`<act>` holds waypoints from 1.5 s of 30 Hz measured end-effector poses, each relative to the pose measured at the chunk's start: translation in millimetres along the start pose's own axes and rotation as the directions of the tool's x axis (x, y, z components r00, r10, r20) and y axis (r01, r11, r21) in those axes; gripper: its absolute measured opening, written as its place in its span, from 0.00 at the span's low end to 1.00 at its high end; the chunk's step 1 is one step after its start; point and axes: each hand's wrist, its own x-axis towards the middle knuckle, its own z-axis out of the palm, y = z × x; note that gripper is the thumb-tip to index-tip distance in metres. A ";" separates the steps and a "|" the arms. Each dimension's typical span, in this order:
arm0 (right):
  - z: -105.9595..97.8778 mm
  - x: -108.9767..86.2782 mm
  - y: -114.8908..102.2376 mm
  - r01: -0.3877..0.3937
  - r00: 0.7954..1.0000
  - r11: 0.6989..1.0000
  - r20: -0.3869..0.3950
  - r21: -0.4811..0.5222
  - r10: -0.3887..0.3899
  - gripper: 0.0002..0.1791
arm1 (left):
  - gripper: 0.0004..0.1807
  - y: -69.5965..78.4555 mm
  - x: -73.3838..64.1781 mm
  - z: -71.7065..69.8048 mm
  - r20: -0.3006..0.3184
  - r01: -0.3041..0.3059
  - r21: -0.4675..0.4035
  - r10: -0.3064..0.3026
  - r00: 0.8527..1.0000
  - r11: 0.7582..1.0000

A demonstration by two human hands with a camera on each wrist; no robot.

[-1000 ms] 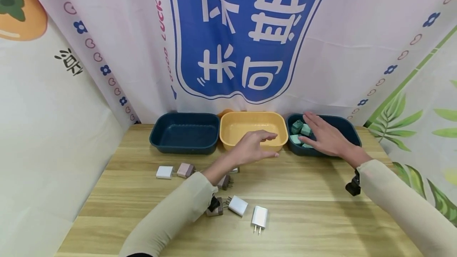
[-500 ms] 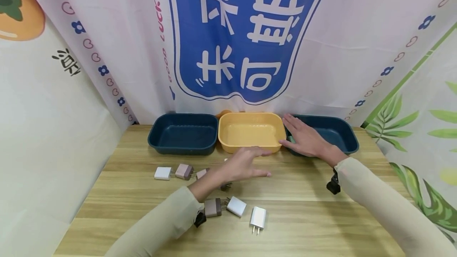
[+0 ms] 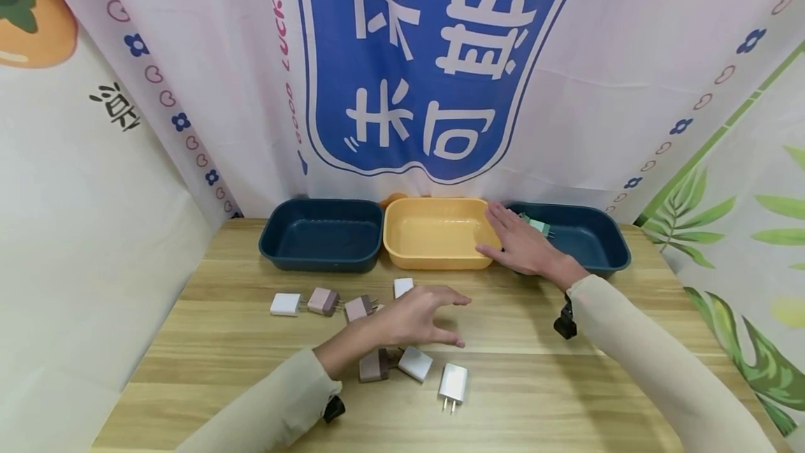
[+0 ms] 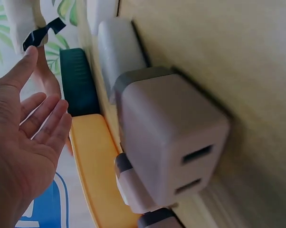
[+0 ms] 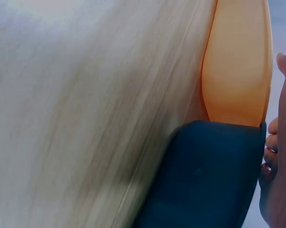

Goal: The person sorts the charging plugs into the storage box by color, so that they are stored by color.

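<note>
My left hand [image 3: 415,317] hovers over the wooden table, thumb and fingers spread apart with nothing between them. Beneath and around it lie plug chargers: a mauve charger [image 3: 374,365], a white charger [image 3: 415,364] and another white charger [image 3: 453,384] with prongs toward me. In the left wrist view the mauve charger [image 4: 166,133] looms close, its two ports showing, beside the open palm [image 4: 33,142]. My right hand [image 3: 518,240], fingers extended, is over the border between the yellow bin [image 3: 434,262] and the right dark blue bin [image 3: 585,243], partly covering green chargers [image 3: 539,226].
A left dark blue bin [image 3: 321,264] stands in the same row, against the printed curtain [image 3: 566,124]. Farther left on the table are a white charger [image 3: 286,304] and two pink chargers, one at the middle left [image 3: 323,301]. Another white charger [image 3: 403,287] sits before the yellow bin.
My left hand has drawn back from the yellow bin toward the chargers on the table. The right hand has shifted left from above the green chargers toward the yellow bin, uncovering some of them.
</note>
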 end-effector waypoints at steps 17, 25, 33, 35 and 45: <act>10.1 7.3 -4.9 -0.035 0.999 0.999 0.025 0.040 0.034 0.51 | 0.37 0.2 -35.9 18.6 0.094 -0.116 0.004 0.115 0.989 0.993; 11.6 9.1 -2.2 -0.046 0.998 0.997 0.035 0.054 0.044 0.53 | 0.37 -1.0 -43.5 24.5 0.106 -0.107 0.023 0.104 0.989 0.994; 14.1 9.2 -1.0 -0.052 0.998 0.996 0.038 0.067 0.050 0.53 | 0.37 0.0 -45.2 29.3 0.119 -0.126 0.037 0.121 0.986 0.991; 14.0 9.0 -1.6 -0.054 0.998 0.996 0.041 0.067 0.052 0.52 | 0.37 0.3 -45.6 30.3 0.116 -0.140 0.054 0.133 0.984 0.989; 13.2 8.0 -2.5 -0.045 0.998 0.997 0.040 0.060 0.043 0.52 | 0.31 2.7 -46.6 36.2 0.131 -0.162 0.101 0.148 0.980 0.982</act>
